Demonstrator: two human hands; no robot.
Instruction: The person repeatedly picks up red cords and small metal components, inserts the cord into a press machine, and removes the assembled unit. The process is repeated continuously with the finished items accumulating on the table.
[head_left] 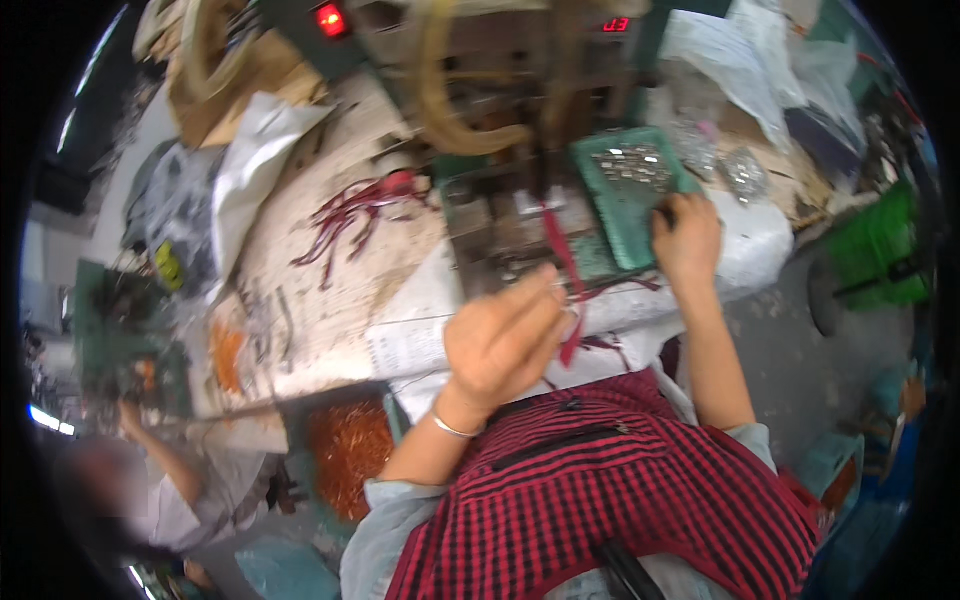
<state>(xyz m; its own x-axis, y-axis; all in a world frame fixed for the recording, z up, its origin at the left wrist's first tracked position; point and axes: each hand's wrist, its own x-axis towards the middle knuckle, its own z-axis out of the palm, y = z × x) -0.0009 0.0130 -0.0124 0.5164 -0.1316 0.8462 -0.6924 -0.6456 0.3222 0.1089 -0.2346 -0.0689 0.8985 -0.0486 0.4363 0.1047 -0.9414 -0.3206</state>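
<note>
My left hand (505,335) is closed in front of the press-like machine (505,225), thumb and fingers pinched together. A red strip (558,240) runs from the machine past these fingertips, and blur hides what they grip. My right hand (690,235) is curled at the right edge of a green tray (622,235); whatever its fingers hold is hidden. Small shiny metal parts (635,165) lie at the tray's far end. Dark red wires (620,285) stretch between my hands below the tray.
A bundle of dark red wires (355,210) lies on the worktable (350,320) at left. Clear bags of metal parts (743,175) sit beyond the tray. A bin of orange-brown pieces (350,455) stands below the table edge. Another person (170,480) works at lower left.
</note>
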